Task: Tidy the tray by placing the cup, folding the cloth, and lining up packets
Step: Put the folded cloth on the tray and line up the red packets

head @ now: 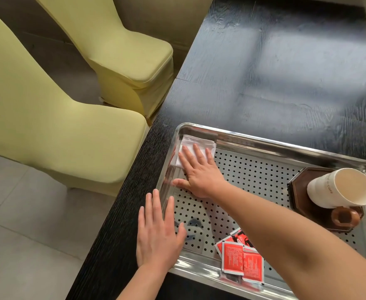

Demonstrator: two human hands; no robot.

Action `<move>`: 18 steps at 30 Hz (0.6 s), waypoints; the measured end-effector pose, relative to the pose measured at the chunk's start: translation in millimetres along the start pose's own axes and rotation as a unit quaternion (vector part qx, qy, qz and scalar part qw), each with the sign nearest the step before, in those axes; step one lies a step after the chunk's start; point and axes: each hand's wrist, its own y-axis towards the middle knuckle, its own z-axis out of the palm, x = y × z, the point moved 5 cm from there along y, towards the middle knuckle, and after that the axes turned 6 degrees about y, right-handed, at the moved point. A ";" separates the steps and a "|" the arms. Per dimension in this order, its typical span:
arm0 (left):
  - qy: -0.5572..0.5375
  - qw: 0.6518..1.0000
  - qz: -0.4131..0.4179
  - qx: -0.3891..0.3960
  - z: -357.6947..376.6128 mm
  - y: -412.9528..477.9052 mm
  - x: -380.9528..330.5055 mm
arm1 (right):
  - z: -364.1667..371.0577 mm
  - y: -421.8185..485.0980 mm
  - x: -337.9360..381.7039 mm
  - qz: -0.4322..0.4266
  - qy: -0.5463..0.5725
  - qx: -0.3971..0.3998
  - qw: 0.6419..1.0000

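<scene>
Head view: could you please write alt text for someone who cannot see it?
The right hand presses flat on a folded white cloth in the far left corner of a perforated steel tray, the left hand open over its left rim. A paper cup sits at right; red packets lie near.

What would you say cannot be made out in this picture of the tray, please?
Head view:
- Folded white cloth: its near part is covered by the right hand, so its edges cannot be checked.
- Red paper packets: print too small to read; the far one lies partly under the right forearm.
- White paper cup: lettering blurred.
- Perforated steel tray: near right corner hidden by the forearm and cut off by the frame edge.
</scene>
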 end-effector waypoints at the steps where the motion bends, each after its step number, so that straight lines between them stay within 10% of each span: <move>1: 0.001 1.000 -0.001 0.002 0.1 -0.2 0.1 | -1.9 1.0 0.5 -0.003 0.002 0.000 1.000; 18: 0.003 1.000 0.000 0.013 -2.2 -1.1 1.4 | -28.5 -17.3 -25.8 0.104 0.097 -0.094 0.985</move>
